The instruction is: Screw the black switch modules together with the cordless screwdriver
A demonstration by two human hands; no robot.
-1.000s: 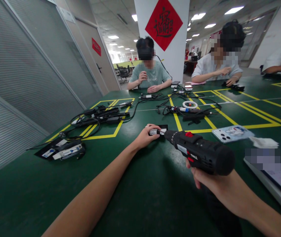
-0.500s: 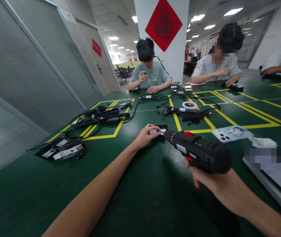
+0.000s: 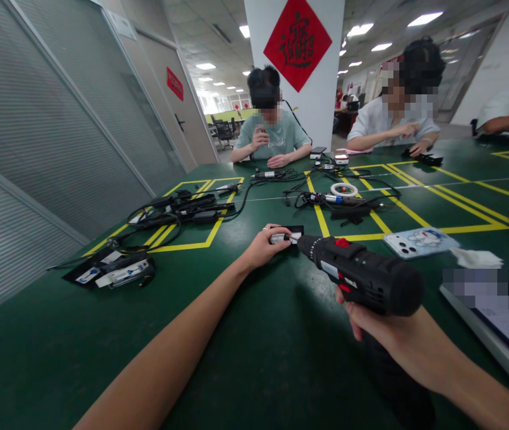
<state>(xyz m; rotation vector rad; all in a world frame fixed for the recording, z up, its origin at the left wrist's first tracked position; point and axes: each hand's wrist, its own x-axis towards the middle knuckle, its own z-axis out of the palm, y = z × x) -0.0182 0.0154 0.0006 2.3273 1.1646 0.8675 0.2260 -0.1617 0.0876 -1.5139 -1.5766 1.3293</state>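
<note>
My right hand is wrapped round the grip of a black and red cordless drill, which points forward and left. Its thin bit reaches toward a small black piece with a white label on the green table. My left hand, a ring on one finger, has its fingers and thumb closed on the left part of this labelled piece. The fingers cover part of it, and I cannot tell whether the bit tip touches it.
Black cables and tools lie at the left, near labelled black packs. A soldering iron and a white ring lie beyond. A phone, tissue and laptop are at the right. Several people sit across the table.
Both hands and the drill stay almost in place, the drill only shifting slightly. The view moves a little. The labelled piece stays where it was.
</note>
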